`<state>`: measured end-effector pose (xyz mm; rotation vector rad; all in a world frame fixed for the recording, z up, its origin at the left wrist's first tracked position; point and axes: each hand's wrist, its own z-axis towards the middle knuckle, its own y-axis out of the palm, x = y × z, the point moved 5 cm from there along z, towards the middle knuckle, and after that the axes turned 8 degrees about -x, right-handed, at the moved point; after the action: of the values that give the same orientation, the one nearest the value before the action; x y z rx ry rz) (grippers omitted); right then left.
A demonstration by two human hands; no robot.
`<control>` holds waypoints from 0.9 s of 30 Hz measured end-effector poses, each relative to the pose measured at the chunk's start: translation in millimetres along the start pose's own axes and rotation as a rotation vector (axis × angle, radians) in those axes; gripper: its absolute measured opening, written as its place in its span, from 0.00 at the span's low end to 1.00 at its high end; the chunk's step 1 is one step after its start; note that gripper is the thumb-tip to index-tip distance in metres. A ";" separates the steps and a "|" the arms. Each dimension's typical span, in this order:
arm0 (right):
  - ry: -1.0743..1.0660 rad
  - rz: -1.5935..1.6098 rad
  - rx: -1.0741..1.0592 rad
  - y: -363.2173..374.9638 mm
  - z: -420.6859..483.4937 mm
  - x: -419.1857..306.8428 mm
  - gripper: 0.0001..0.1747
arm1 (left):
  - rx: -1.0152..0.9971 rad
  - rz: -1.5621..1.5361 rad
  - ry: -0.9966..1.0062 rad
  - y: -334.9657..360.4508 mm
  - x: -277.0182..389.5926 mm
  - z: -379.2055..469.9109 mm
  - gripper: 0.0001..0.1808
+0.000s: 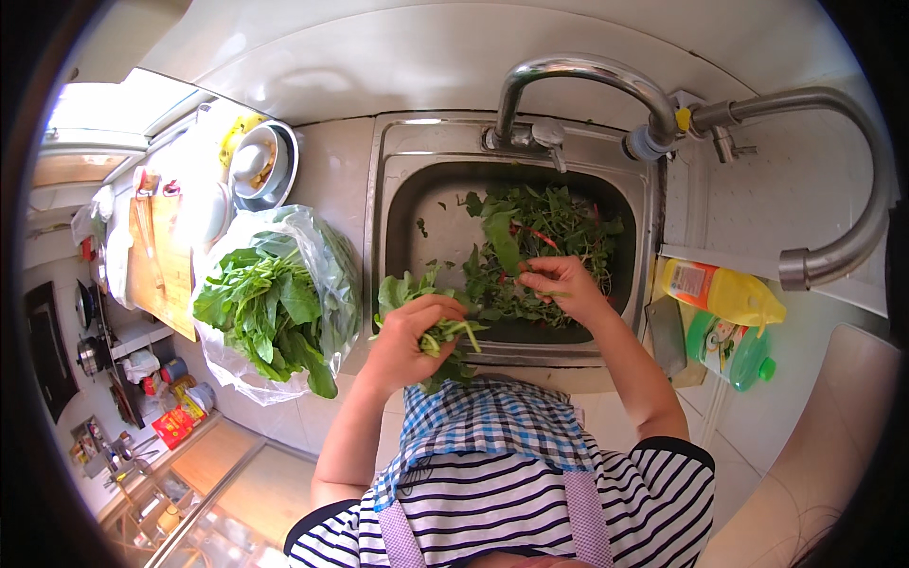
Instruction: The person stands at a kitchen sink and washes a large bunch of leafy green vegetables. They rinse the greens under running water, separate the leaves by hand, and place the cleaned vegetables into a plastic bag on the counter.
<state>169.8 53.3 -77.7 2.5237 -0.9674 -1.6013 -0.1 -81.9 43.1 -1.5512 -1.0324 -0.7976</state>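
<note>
My left hand is closed around a bunch of leafy greens at the left front edge of the stainless steel sink. Over the basin, my right hand pinches a single green leaf and its stem between thumb and fingers. Beneath it, a heap of loose greens and stems, with some red pieces, lies in the sink. Left of the sink, more leafy greens spill from an open clear plastic bag.
A curved metal faucet arches over the sink's back, and a second metal spout stands at right. Yellow and green bottles lie beside a cleaver-like blade. At left are a wooden cutting board and nested metal bowls.
</note>
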 end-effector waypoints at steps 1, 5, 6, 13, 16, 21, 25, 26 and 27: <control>-0.067 -0.071 0.014 2.3 -1.9 -2.6 0.09 | -0.009 0.021 0.031 4.0 4.2 1.0 0.15; -0.211 -0.383 0.059 14.5 -10.3 -15.5 0.11 | -0.125 0.237 0.154 29.1 10.8 5.6 0.22; -0.215 -0.466 0.070 17.2 -13.2 -19.4 0.12 | -0.147 0.281 0.180 34.4 10.4 6.8 0.28; -0.189 -0.485 -0.193 41.5 -21.0 -23.1 0.14 | -0.015 0.489 0.205 42.0 8.2 18.3 0.39; 0.125 -0.175 -0.362 31.8 -9.8 -2.2 0.17 | 0.080 0.423 0.087 22.2 -11.1 6.1 0.29; -0.014 -1.075 0.303 -57.5 62.3 54.6 0.10 | 0.497 0.076 -0.051 -46.7 -17.6 -22.9 0.17; -0.241 -1.335 0.366 -49.1 123.3 56.5 0.08 | 0.671 -0.171 -0.097 -62.4 -13.2 -40.3 0.12; -0.228 -1.440 0.351 -46.1 135.4 65.0 0.08 | 0.680 -0.192 -0.093 -62.9 -11.1 -40.7 0.12; -0.216 -1.546 0.336 -40.4 145.8 70.3 0.08 | 0.689 -0.214 -0.089 -63.3 -10.0 -41.4 0.12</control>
<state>90.8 97.0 -217.9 3.5238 1.2901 -1.8831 -61.0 -120.1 68.4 -0.9011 -1.3746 -0.4380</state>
